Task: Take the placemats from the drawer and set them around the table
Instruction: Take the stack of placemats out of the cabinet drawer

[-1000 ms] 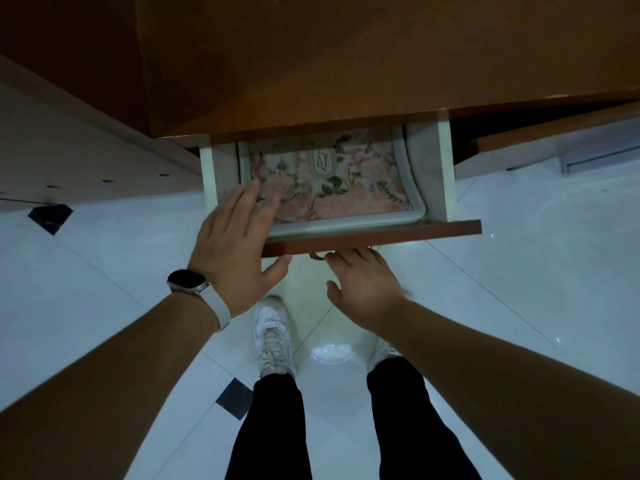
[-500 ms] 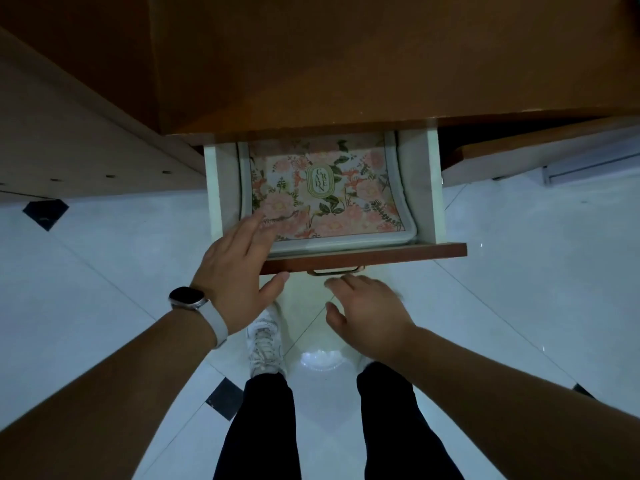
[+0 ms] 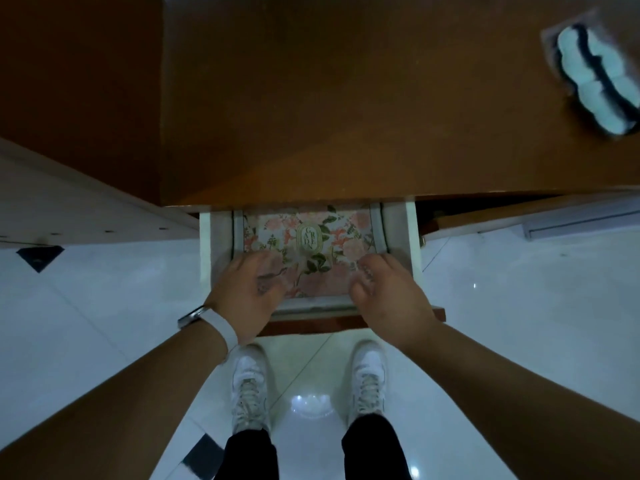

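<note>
The drawer [image 3: 414, 237] under the brown wooden table [image 3: 346, 116] stands pulled out towards me. Inside lies a floral placemat [image 3: 311, 237] with pink flowers and an oval label, on a pale grey-edged stack. Both hands reach into the drawer. My left hand [image 3: 242, 296], with a watch on its wrist, curls over the mat's near left part; its fingers are blurred. My right hand [image 3: 384, 292] curls its fingers onto the mat's near right corner, thumb at the mat's front edge. The far end of the mat is hidden under the tabletop.
A clear packet of white and dark round pieces [image 3: 595, 74] lies on the table at the far right. A pale cabinet side [image 3: 86, 209] stands to the left. My white shoes [image 3: 249, 386] are on the glossy white floor just under the drawer front.
Both hands moved forward from the drawer front into the drawer and now lie on the floral mat. My view tipped up, showing more tabletop.
</note>
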